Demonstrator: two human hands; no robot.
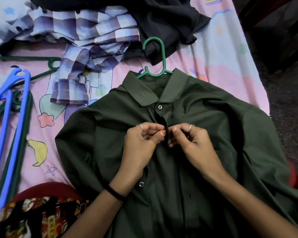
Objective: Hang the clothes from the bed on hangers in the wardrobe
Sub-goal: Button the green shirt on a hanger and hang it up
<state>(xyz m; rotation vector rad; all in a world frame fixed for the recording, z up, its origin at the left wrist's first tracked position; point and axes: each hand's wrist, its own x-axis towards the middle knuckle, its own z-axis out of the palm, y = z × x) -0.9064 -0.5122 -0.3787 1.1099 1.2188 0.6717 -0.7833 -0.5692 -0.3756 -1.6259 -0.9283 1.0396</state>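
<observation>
A dark green shirt (205, 117) lies face up on the bed, spread over a green hanger (159, 54) whose hook sticks out past the collar. The top button is closed. My left hand (141, 143) and my right hand (194, 143) meet at the front placket below it, each pinching one edge of the shirt's opening. A lower button shows unfastened near my left wrist. The wardrobe is out of view.
A checked shirt (86, 48) and a black garment (167, 23) lie crumpled at the far side of the pink bedsheet (46, 148). Blue hangers (12, 117) and dark green hangers (24, 59) lie at the left. A red patterned cloth (33, 215) sits at the lower left. The bed's edge runs down the right.
</observation>
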